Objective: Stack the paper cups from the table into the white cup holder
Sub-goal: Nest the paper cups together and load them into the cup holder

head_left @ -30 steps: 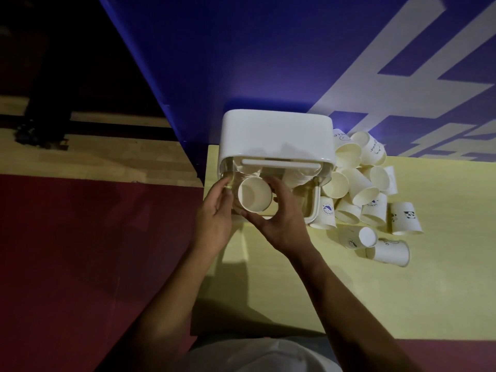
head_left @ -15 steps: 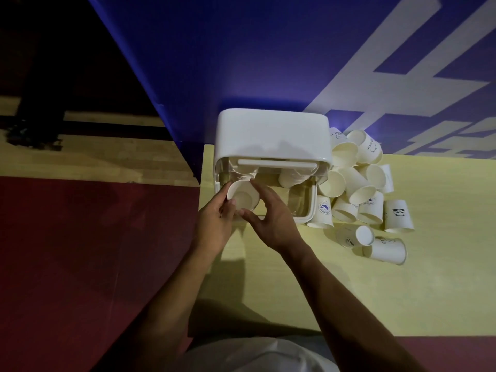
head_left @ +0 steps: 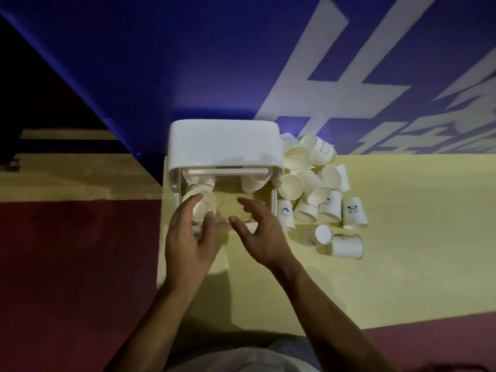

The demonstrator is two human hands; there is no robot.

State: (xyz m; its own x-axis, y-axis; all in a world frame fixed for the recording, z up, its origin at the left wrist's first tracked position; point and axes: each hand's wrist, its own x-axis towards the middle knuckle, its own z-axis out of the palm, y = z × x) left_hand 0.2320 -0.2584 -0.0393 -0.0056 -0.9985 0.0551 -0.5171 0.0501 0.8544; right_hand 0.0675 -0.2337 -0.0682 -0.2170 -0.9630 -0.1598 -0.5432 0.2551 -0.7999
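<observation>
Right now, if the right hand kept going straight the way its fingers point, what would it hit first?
Probably the white cup holder: the right hand points up and left into its open front, so the white bar across that opening looks likely to be met first. Depth is unclear from this one view.

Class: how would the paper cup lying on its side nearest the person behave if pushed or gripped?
Lying on its side and tapered, the paper cup would probably roll in a curve when pushed. It looks like thin paper, so likely very light, and a hard squeeze may crush it.
</observation>
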